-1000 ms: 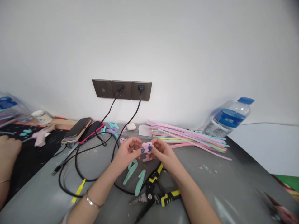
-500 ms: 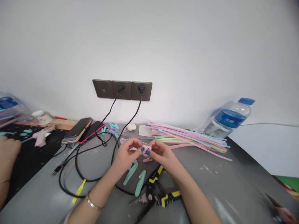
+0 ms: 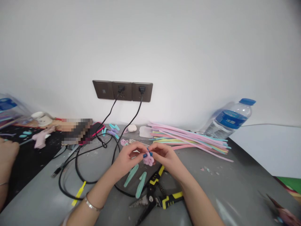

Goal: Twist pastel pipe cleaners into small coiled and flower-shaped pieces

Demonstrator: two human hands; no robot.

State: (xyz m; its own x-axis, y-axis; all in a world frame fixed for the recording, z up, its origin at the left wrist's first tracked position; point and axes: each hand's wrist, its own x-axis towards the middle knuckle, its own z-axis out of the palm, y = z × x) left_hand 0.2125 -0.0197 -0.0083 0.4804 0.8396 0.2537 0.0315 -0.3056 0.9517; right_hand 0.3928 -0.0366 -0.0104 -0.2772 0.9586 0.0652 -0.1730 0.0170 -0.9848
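My left hand (image 3: 128, 158) and my right hand (image 3: 163, 157) meet above the grey table (image 3: 211, 188), fingers pinched together on a small pink flower made of fuzzy wire (image 3: 149, 160). The flower hangs just below my fingertips. Two teal looped wire pieces (image 3: 136, 179) lie on the table under my hands. Black and yellow pliers (image 3: 156, 196) lie nearer to me, beside my right forearm.
A bundle of pastel wire stems (image 3: 190, 138) lies at the back right, a water bottle (image 3: 229, 121) on its side beyond it. Black cables (image 3: 94, 157) run from wall sockets (image 3: 122, 90). Phones (image 3: 78, 131) lie left. Another person's hand (image 3: 7, 155) is at the left edge.
My hands have sunk a little toward the table and the pink flower has turned from between my fingertips to hanging below them.
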